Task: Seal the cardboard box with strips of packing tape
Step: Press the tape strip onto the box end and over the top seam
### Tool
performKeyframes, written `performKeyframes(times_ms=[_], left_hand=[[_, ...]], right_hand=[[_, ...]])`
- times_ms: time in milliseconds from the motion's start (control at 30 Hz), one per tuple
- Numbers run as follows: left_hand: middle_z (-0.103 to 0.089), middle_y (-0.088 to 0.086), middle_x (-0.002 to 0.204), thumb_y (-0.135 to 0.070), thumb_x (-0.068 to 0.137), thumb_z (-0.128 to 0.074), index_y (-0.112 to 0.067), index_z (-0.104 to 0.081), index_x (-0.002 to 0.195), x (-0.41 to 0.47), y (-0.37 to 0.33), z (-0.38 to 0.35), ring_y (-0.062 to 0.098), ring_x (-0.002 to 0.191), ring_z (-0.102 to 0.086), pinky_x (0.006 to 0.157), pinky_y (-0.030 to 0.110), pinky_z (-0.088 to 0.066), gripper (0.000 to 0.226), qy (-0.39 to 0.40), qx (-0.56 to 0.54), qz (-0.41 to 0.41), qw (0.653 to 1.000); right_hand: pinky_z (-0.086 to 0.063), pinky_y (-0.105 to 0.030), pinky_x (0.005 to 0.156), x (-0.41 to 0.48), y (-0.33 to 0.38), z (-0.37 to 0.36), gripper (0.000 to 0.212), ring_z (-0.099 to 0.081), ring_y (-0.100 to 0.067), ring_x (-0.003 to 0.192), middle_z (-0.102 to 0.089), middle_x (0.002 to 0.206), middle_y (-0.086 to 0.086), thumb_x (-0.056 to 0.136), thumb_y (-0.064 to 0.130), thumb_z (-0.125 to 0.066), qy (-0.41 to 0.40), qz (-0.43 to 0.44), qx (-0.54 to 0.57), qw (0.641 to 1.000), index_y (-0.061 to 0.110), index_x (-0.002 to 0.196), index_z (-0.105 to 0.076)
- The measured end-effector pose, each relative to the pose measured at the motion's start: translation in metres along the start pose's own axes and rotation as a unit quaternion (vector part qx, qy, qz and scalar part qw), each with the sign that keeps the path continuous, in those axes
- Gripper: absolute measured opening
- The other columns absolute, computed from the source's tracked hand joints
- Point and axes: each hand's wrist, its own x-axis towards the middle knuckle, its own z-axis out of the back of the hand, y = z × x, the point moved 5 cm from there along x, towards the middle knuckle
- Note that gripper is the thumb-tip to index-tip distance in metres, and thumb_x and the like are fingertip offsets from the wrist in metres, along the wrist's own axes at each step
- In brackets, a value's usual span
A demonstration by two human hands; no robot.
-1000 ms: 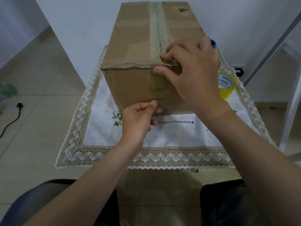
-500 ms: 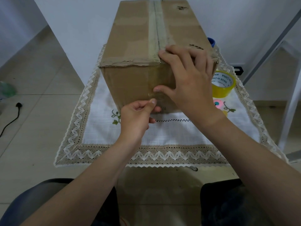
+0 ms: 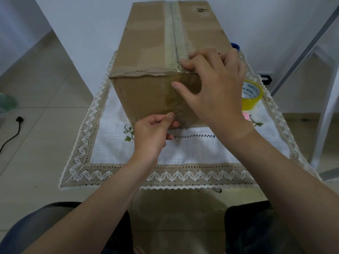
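1. Bottom of frame: the person's two bare forearms reach up from the lower corners toward the centre; dark-clothed knees show at either lower corner.
2. Centre, near: the left hand [image 3: 153, 132] is curled, thumb and forefinger pinched on the lower end of a clear strip of packing tape [image 3: 173, 99], at the bottom of the near face of the box.
3. Centre right: the right hand [image 3: 212, 88] lies over the top front edge, fingers close together on the lid and pressing the strip at the fold, thumb stretched apart and set flat on the strip on the near face.
4. Centre to top: the brown cardboard box [image 3: 146, 57] stands on a white lace-edged cloth [image 3: 192, 153]. A strip covers the centre seam of the lid from the far end to the near edge.
5. Right of centre, behind the right hand: a yellow roll of tape [image 3: 252, 96] rests on the cloth just beside the box.
6. Assessment: top seam appears sealed; the near-end overhang is being pressed down. Whether the far end or side seams are taped cannot be told.
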Motion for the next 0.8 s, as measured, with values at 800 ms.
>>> performKeyframes(times_ms=[800], left_hand=[[-0.080, -0.009, 0.074, -0.030, 0.095, -0.073, -0.019, -0.077, 0.089, -0.001, 0.000, 0.000, 0.001, 0.046, -0.058, 0.044, 0.017, -0.043, 0.013, 0.004, 0.003, 0.005, 1.000]], right_hand=[[-0.040, -0.047, 0.093, -0.007, -0.003, 0.001, 0.037, -0.054, -0.031, 0.112, -0.063, 0.129, 0.008, 0.090, 0.054, -0.065, 0.010, 0.006, -0.009, 1.000, 0.027, 0.115, -0.068]])
